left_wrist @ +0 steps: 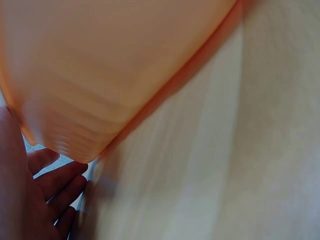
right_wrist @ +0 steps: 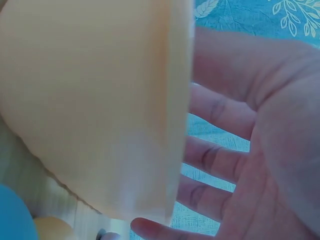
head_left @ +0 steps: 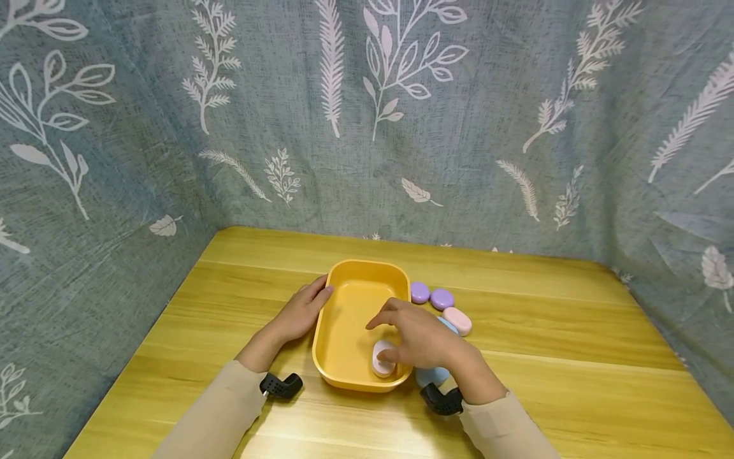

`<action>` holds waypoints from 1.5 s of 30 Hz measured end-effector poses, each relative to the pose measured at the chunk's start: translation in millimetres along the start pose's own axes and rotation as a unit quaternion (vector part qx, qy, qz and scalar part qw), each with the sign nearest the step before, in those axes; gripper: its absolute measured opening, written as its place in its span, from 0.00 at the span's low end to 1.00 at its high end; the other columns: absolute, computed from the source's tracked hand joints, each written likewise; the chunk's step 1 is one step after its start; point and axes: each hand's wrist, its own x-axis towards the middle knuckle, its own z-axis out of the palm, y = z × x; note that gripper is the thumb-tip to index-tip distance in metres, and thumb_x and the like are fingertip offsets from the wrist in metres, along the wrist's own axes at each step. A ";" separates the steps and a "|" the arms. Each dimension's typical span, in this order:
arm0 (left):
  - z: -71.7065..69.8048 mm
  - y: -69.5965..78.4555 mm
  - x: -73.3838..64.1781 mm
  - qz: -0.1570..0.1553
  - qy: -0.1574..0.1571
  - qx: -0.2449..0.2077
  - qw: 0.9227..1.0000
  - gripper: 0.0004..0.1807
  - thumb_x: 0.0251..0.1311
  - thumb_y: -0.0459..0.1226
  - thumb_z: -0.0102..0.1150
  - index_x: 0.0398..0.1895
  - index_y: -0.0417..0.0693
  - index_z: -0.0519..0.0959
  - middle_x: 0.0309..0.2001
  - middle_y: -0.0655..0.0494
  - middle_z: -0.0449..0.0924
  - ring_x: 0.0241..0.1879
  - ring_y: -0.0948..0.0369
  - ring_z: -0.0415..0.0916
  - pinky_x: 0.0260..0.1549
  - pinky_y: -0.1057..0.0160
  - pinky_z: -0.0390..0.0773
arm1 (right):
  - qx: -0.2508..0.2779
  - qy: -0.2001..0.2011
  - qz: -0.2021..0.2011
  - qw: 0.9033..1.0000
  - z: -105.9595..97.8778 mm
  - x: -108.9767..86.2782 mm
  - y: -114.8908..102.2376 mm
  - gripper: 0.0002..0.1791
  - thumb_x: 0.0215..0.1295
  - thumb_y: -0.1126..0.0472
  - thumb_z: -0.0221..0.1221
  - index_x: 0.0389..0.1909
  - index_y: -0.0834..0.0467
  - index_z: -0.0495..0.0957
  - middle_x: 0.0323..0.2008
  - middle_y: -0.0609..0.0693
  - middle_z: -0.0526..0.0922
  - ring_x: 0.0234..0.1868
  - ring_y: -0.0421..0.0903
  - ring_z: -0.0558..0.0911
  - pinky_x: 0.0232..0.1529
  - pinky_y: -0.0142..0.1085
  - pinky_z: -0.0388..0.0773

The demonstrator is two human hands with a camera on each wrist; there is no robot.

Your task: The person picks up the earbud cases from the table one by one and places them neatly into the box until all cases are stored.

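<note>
A yellow rectangular tub [head_left: 344,376] with rounded corners stands on the wooden table. My left hand [head_left: 301,312] holds its left rim, thumb over the edge and fingers along the outside wall; the left wrist view shows these fingers [left_wrist: 62,180] by the tub. My right hand [head_left: 421,335] is over the tub's right side, fingers apart and loosely bent. Inside, at the near right corner, lies a white oval piece [head_left: 383,370], soap-like, with the right thumb over it. In the right wrist view the right hand [right_wrist: 250,135] shows spread fingers beyond the tub wall.
Right of the tub lie two purple rounded discs [head_left: 420,292], a pink oval piece [head_left: 458,322] and blue pieces [head_left: 432,376] partly hidden by my right hand and wrist. A patterned grey-blue curtain [head_left: 367,178] borders the table [head_left: 550,357].
</note>
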 end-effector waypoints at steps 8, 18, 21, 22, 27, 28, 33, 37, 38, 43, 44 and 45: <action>1.3 -0.7 0.1 0.007 0.003 -0.004 1.000 0.35 0.69 0.65 0.30 0.75 0.66 0.55 0.72 0.57 0.60 0.72 0.53 0.57 0.69 0.46 0.59 | 0.013 0.011 0.009 1.000 -2.8 -1.8 3.6 0.23 0.57 0.52 0.68 0.55 0.49 0.80 0.52 0.45 0.77 0.46 0.45 0.78 0.44 0.35 0.75; 1.0 0.7 -0.5 -0.004 0.006 0.009 1.000 0.36 0.68 0.67 0.29 0.75 0.67 0.55 0.72 0.58 0.60 0.73 0.53 0.55 0.69 0.45 0.57 | 0.013 0.024 0.006 1.000 -10.0 -5.9 3.9 0.23 0.58 0.51 0.68 0.56 0.48 0.79 0.53 0.43 0.76 0.41 0.42 0.79 0.41 0.31 0.76; 0.4 0.6 -0.8 -0.003 0.004 0.007 1.000 0.35 0.68 0.66 0.29 0.75 0.67 0.54 0.72 0.58 0.60 0.73 0.53 0.54 0.69 0.44 0.56 | 0.012 0.033 0.010 0.999 -12.3 -6.9 4.6 0.23 0.58 0.50 0.68 0.56 0.46 0.79 0.54 0.43 0.76 0.43 0.41 0.78 0.43 0.32 0.76; 0.1 1.0 -1.1 -0.005 0.003 0.006 1.000 0.35 0.68 0.66 0.29 0.75 0.68 0.54 0.72 0.59 0.60 0.73 0.54 0.54 0.69 0.44 0.56 | 0.012 0.036 0.011 0.999 -13.2 -7.4 5.1 0.23 0.58 0.50 0.68 0.56 0.45 0.78 0.54 0.42 0.76 0.43 0.41 0.78 0.44 0.32 0.76; -1.4 2.9 -1.5 -0.005 0.001 0.005 1.000 0.35 0.68 0.66 0.30 0.75 0.67 0.54 0.73 0.59 0.59 0.73 0.53 0.54 0.69 0.44 0.56 | 0.008 0.061 0.013 0.998 -17.5 -9.3 7.9 0.23 0.57 0.51 0.68 0.55 0.44 0.79 0.52 0.40 0.76 0.43 0.41 0.77 0.44 0.33 0.76; -1.5 3.0 -1.3 -0.005 0.001 0.005 1.000 0.35 0.68 0.66 0.30 0.75 0.67 0.54 0.73 0.59 0.59 0.73 0.53 0.54 0.69 0.44 0.56 | 0.006 0.066 0.013 0.998 -18.3 -9.5 8.6 0.23 0.57 0.52 0.68 0.55 0.44 0.79 0.51 0.40 0.76 0.44 0.40 0.76 0.44 0.33 0.76; -1.4 0.7 0.1 -0.006 0.000 0.009 1.000 0.36 0.68 0.67 0.29 0.75 0.67 0.54 0.73 0.59 0.59 0.73 0.54 0.54 0.69 0.44 0.56 | 0.012 0.079 0.017 0.997 -20.5 -10.1 12.4 0.23 0.56 0.51 0.69 0.54 0.42 0.79 0.49 0.37 0.75 0.43 0.38 0.74 0.43 0.32 0.76; -1.1 -0.9 0.9 -0.005 -0.001 0.002 1.000 0.35 0.68 0.66 0.30 0.75 0.67 0.54 0.72 0.58 0.59 0.72 0.54 0.55 0.69 0.45 0.57 | 0.025 0.082 0.019 0.996 -20.9 -10.3 14.8 0.23 0.57 0.51 0.68 0.55 0.43 0.78 0.48 0.38 0.74 0.41 0.41 0.76 0.41 0.32 0.76; -1.0 -1.1 1.0 -0.004 -0.002 0.000 1.000 0.35 0.69 0.66 0.30 0.75 0.67 0.54 0.72 0.58 0.59 0.72 0.53 0.55 0.69 0.45 0.57 | 0.024 0.084 0.020 0.996 -21.0 -10.4 15.4 0.23 0.58 0.51 0.68 0.55 0.43 0.78 0.48 0.38 0.74 0.41 0.41 0.77 0.41 0.32 0.76; -1.1 -1.4 0.9 -0.002 0.000 0.004 1.000 0.36 0.68 0.66 0.29 0.75 0.67 0.54 0.73 0.58 0.59 0.73 0.53 0.54 0.69 0.45 0.57 | 0.016 0.109 0.020 0.994 -22.6 -11.2 19.3 0.23 0.57 0.51 0.69 0.55 0.44 0.78 0.47 0.38 0.75 0.45 0.44 0.78 0.44 0.36 0.76; -1.1 -1.5 0.8 0.000 0.000 0.005 1.000 0.35 0.68 0.66 0.29 0.75 0.67 0.53 0.73 0.58 0.59 0.73 0.53 0.54 0.69 0.44 0.56 | 0.020 0.113 0.021 0.993 -23.2 -11.5 20.2 0.23 0.57 0.51 0.69 0.55 0.45 0.78 0.47 0.38 0.75 0.46 0.44 0.79 0.45 0.38 0.77; -1.2 -1.4 0.6 -0.001 0.001 0.008 1.000 0.35 0.68 0.66 0.29 0.75 0.67 0.53 0.73 0.58 0.59 0.73 0.53 0.54 0.69 0.44 0.56 | 0.025 0.116 0.021 0.993 -23.8 -11.8 21.2 0.23 0.57 0.52 0.69 0.55 0.45 0.78 0.47 0.38 0.75 0.47 0.45 0.79 0.46 0.39 0.77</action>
